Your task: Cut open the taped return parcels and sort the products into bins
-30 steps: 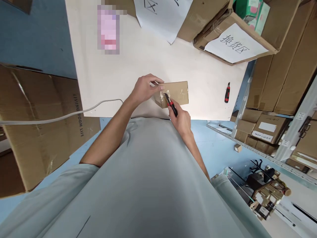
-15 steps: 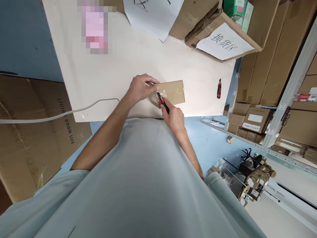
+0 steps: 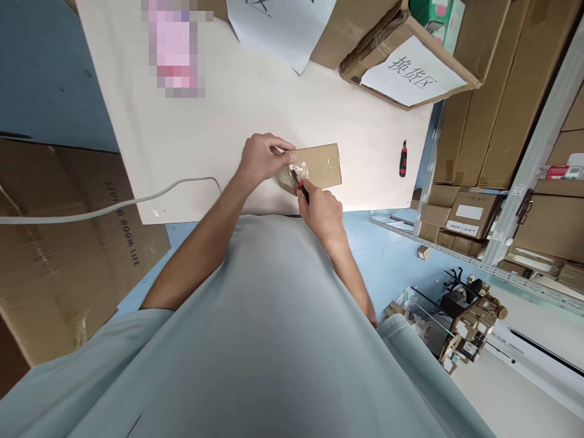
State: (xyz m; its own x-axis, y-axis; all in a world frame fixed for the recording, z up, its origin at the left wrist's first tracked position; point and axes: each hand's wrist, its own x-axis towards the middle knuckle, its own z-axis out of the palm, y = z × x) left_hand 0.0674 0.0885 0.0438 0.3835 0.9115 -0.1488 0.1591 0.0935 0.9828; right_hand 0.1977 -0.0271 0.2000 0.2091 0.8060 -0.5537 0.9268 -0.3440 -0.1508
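A small brown cardboard box [image 3: 322,164] lies on the white table near its front edge. Clear, crinkled tape shows at the box's left end. My left hand [image 3: 265,159] grips that end, with thumb and fingers at its upper left corner. In my right hand [image 3: 323,213] is a red and black utility knife [image 3: 303,188], its handle wrapped by my fingers. The blade tip is at the taped part of the box, close to my left thumb. Whether the blade has gone into the tape is too small to tell.
Another utility knife [image 3: 403,159] lies at the table's right side. An open carton [image 3: 353,76] with a paper sign stands at the back right. A pale cable [image 3: 176,184] crosses the left edge. Shelves of boxes [image 3: 469,214] stand to the right.
My right hand and the knife have shifted very slightly to the right over the taped end. My left hand keeps its hold on the box. The whole view has moved a little.
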